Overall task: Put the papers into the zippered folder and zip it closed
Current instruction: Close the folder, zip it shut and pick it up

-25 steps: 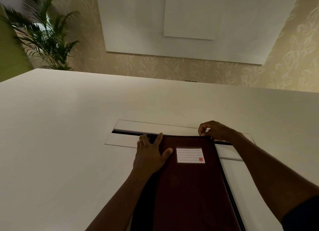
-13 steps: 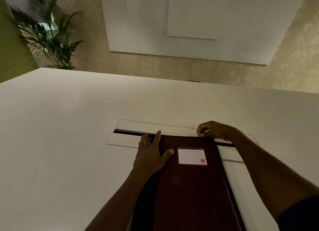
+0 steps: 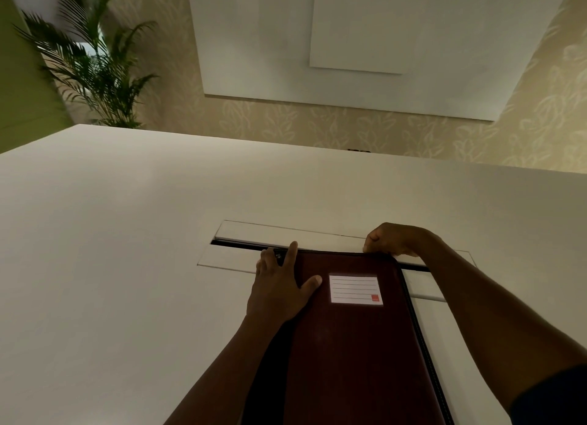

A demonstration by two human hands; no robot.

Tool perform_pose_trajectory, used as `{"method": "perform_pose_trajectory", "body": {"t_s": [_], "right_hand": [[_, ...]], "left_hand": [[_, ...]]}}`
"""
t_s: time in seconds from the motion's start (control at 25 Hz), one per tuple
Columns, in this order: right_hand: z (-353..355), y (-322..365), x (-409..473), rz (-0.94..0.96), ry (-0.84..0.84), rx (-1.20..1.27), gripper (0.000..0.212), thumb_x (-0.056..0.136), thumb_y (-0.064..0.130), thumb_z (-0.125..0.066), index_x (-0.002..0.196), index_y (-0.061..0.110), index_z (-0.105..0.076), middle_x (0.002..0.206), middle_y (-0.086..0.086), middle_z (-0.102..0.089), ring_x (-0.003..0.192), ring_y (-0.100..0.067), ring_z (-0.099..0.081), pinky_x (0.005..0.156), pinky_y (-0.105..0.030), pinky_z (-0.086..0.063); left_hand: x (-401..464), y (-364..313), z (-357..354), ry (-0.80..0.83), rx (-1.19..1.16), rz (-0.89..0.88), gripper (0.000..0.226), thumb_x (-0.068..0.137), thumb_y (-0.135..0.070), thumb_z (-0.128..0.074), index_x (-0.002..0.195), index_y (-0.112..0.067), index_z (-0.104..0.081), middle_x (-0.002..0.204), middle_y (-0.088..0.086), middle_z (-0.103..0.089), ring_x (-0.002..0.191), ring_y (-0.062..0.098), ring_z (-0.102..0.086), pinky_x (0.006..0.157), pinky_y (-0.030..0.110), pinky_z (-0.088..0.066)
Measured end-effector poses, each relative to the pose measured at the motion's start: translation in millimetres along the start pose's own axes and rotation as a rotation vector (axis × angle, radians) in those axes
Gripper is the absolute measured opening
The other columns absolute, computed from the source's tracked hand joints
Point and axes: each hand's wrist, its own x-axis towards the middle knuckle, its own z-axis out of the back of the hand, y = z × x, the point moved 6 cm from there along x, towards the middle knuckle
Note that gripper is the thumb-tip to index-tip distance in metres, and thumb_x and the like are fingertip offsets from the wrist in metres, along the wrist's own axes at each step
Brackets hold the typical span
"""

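Observation:
A dark maroon zippered folder (image 3: 349, 345) with a white lined label (image 3: 355, 289) lies closed on the white table (image 3: 111, 250), its black zipper running along the right and far edges. My left hand (image 3: 281, 289) lies flat on the folder's far left corner, fingers straight, pressing it down. My right hand (image 3: 392, 239) is curled at the folder's far edge near the right corner, pinching what looks like the zipper pull; the pull itself is hidden by my fingers. No loose papers are in sight.
A cable hatch with a dark slot (image 3: 241, 245) and a raised flap is set into the table just beyond the folder. A potted palm (image 3: 95, 65) stands past the table's far left corner. A white wall panel (image 3: 349, 43) hangs behind.
My right hand has crept a little to the left along the folder's far edge. My left hand stays pressed on the far left corner.

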Motion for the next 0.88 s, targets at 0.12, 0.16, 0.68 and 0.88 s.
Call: {"method": "perform_pose_trajectory", "body": {"t_s": [0.12,0.16,0.68,0.88], "right_hand": [[1,8,-1,-0.018,-0.047,-0.080,0.009,0.086,0.012,-0.066,0.088,0.014,-0.075,0.105,-0.012,-0.073,0.090,-0.021,-0.066,0.077,-0.031,-0.056],[0,12,-1,-0.022,-0.077,-0.111,0.010,0.085,0.010,-0.067,0.090,0.012,-0.075,0.105,-0.011,-0.073,0.096,-0.023,-0.067,0.082,-0.035,-0.057],[2,1,-7,-0.268,-0.374,-0.349,0.021,0.086,0.009,-0.056,0.104,-0.001,-0.064,0.108,-0.012,-0.067,0.100,-0.025,-0.063,0.083,-0.030,-0.053],[6,-15,-15,-0.406,-0.301,-0.320,0.013,0.081,0.009,-0.056,0.070,0.004,-0.051,0.071,-0.006,-0.054,0.057,-0.015,-0.049,0.047,-0.023,-0.038]], "left_hand": [[0,0,0,0.002,-0.001,0.007,0.097,0.074,-0.083,-0.041,0.151,-0.041,0.001,0.160,0.013,0.000,0.149,0.035,-0.003,0.113,0.056,-0.028],[0,0,0,0.007,-0.007,0.008,0.098,0.075,-0.083,-0.042,0.151,-0.040,0.002,0.160,0.013,0.000,0.149,0.035,-0.003,0.113,0.056,-0.027],[0,3,0,0.012,-0.011,0.015,0.098,0.076,-0.082,-0.041,0.153,-0.033,-0.004,0.161,0.013,-0.002,0.149,0.034,-0.004,0.113,0.056,-0.030],[0,3,0,0.025,-0.007,0.007,0.099,0.075,-0.083,-0.039,0.153,-0.032,-0.003,0.161,0.013,0.000,0.149,0.034,-0.001,0.114,0.055,-0.026]]}}
